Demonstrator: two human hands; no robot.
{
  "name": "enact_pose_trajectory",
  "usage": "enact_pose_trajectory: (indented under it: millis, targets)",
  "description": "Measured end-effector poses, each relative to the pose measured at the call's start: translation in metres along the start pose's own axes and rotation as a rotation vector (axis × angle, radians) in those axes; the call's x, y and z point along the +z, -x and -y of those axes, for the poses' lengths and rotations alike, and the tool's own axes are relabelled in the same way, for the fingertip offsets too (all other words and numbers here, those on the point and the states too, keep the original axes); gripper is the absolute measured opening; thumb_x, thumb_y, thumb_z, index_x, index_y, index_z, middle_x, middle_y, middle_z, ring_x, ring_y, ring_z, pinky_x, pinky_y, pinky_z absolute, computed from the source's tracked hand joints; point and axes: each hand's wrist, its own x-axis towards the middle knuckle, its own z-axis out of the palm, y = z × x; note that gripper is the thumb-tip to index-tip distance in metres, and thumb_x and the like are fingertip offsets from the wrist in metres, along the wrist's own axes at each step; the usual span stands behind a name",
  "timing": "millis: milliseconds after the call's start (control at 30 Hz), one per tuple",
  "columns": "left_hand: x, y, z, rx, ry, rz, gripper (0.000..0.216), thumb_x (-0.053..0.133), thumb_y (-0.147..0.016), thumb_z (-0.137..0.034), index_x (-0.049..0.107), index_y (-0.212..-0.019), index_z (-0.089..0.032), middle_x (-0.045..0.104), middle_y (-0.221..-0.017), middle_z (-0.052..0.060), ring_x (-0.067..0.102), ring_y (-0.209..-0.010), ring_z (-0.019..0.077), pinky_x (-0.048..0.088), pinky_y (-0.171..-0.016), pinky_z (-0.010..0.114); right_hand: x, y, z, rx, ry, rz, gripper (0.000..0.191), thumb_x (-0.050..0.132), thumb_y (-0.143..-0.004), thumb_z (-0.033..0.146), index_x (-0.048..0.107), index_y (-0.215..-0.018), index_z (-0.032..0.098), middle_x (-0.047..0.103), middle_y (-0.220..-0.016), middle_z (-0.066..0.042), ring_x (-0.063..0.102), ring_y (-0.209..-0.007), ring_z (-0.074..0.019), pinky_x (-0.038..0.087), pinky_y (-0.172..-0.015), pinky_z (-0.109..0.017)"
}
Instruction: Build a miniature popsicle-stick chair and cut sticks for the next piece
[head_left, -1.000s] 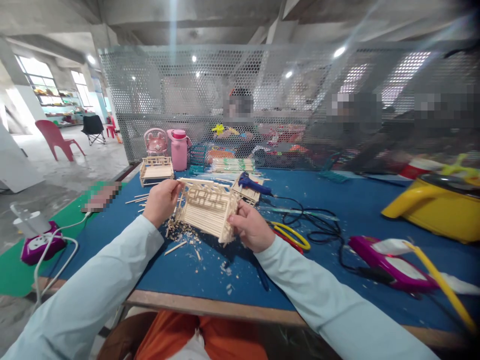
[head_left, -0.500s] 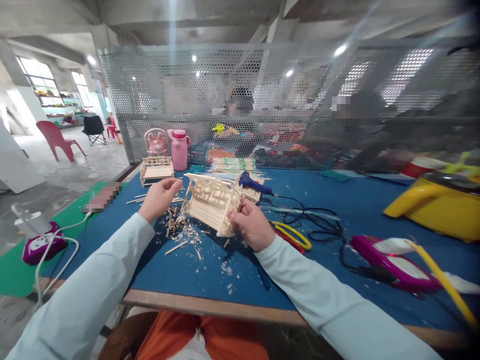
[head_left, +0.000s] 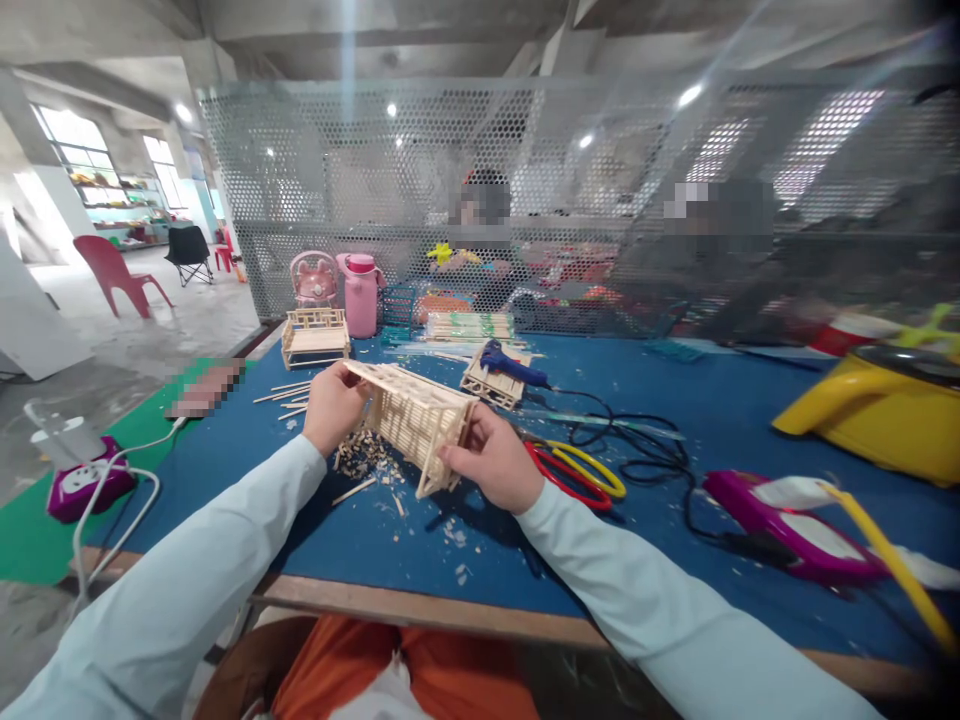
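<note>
Both hands hold a small wooden stick model (head_left: 409,410), a slatted frame with railings, tilted above the table. My left hand (head_left: 335,405) is closed on its upper left corner. Fingers and thumb of my right hand (head_left: 501,458) grip its right end. Below the model lies a pile of broken stick bits (head_left: 364,455) with loose shavings. Just beyond it, a blue glue gun (head_left: 514,365) rests on another stick piece (head_left: 491,388). Red and yellow handles (head_left: 581,475), perhaps of pliers or scissors, lie beside my right wrist.
A similar stick model (head_left: 315,340) stands at the back left by a pink bottle (head_left: 361,298). Purple power strips (head_left: 795,525) and cords lie at both sides. A yellow kettle-like vessel (head_left: 885,410) stands right. Behind a perforated metal screen (head_left: 360,170) are people.
My left hand has moved right and closed on the model's left corner; before, it was apart from it. The model has been tilted, its top edge turned toward me.
</note>
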Motion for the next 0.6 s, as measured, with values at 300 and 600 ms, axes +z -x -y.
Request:
enact_pose_trajectory:
  millis: [300,600]
  targets:
    - [0.0047,-0.0023,0.0013,-0.236,0.491,0.235,0.028,0.069,-0.049,-0.026,0.058,-0.072,-0.013,0.065,-0.072,0.003,0.055,-0.066,0.0125,0.041,-0.065,0.025,-0.0030,-0.0002,-0.0013,-0.033,0.012,0.006,0.035,0.071,-0.053,0.017,0.054,-0.083,0.021,0.069,-0.082,-0.001,0.065,-0.073,-0.0152,0.053,-0.070,-0.030]
    - [0.0017,0.0000,0.0008,-0.055,0.287,0.296,0.018,0.065,-0.055,-0.026,0.059,-0.066,-0.014,0.066,-0.072,0.005,0.057,-0.074,0.0174,0.043,-0.074,0.030,-0.0012,0.0029,-0.0021,-0.018,0.009,0.024,0.036,0.072,-0.052,0.017,0.054,-0.083,0.021,0.068,-0.080,-0.001,0.064,-0.073,-0.0165,0.052,-0.071,-0.032]
